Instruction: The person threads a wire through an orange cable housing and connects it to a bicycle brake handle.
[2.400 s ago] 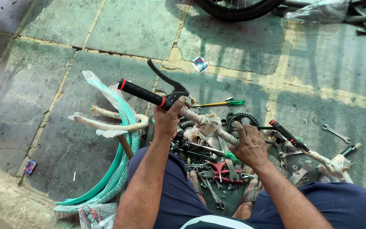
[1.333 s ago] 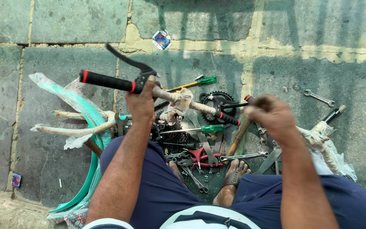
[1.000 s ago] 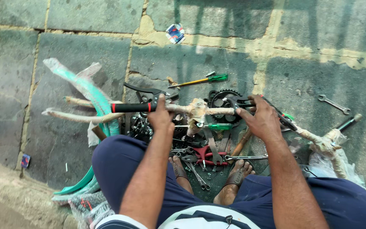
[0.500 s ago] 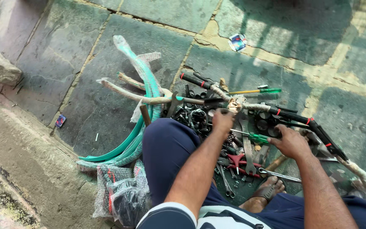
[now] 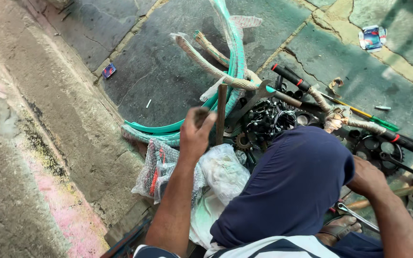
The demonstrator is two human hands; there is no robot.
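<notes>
- Left hand (image 5: 194, 131) raised over the heap, fingers loosely curled and apart — I see nothing in it. It hangs just above the clear plastic bags (image 5: 223, 169) and beside the upright wooden handle (image 5: 221, 112).
- Right hand (image 5: 366, 177) low behind the knee, beside the black chainring (image 5: 376, 150); I cannot tell whether it grips anything.
- Handlebar (image 5: 333, 114), wrapped and black-gripped, lies across the small black parts (image 5: 264, 122), near the green mudguards (image 5: 230, 71).
- Risk, as I judge it: the heap is loose — a careless reach could snag the wooden handle, tip the handlebar, or scatter parts. Chainring teeth sit close to the right hand's fingers.
</notes>
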